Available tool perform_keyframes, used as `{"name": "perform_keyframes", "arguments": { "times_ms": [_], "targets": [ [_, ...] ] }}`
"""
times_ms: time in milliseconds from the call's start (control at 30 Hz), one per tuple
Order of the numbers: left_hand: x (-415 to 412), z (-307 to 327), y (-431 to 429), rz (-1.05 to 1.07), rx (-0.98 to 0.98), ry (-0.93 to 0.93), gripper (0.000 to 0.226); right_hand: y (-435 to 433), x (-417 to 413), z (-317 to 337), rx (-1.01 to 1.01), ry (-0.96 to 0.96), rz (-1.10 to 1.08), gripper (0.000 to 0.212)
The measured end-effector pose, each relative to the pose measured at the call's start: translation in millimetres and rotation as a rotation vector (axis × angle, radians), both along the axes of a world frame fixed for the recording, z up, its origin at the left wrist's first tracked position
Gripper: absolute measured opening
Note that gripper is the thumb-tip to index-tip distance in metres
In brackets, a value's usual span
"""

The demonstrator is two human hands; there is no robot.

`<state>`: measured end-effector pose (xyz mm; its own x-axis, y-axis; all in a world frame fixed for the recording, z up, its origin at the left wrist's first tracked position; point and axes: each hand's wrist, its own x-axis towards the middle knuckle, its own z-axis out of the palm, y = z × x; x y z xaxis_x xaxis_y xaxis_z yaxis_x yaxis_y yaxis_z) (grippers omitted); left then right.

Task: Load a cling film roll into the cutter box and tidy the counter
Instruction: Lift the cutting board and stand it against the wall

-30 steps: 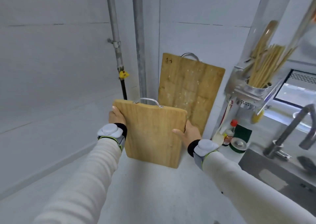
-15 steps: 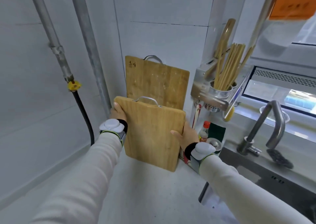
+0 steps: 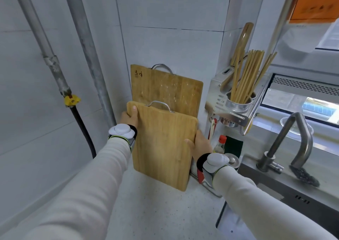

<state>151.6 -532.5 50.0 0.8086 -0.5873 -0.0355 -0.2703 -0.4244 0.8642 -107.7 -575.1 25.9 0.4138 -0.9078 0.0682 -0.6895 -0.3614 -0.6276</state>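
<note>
Gripping a smooth bamboo cutting board (image 3: pixel 162 146) upright by its side edges, left hand (image 3: pixel 129 118) and right hand (image 3: pixel 200 145) both clamped on it, just in front of a bigger scuffed board (image 3: pixel 168 87) leaning on the tiled wall. Speckled tabletop (image 3: pixel 146 208) below is open. Steel cup (image 3: pixel 238 105) holds wooden chopsticks (image 3: pixel 247 74). Cling film roll isn't visible.
</note>
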Motion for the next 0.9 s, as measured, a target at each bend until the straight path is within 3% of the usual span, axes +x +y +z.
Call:
{"name": "perform_keyframes", "arguments": {
  "times_ms": [167,467,900],
  "targets": [
    [0,1,-11,-0.010,0.014,0.005,0.067,-4,4,3,-0.032,0.023,-0.026,0.039],
    [0,3,-34,-0.050,0.057,-0.017,0.063,-23,8,19,-0.049,0.279,-0.041,0.044],
    [16,2,-51,-0.049,0.089,-0.060,0.069,-29,18,31,-0.034,0.354,-0.057,0.036]
  ]
}}
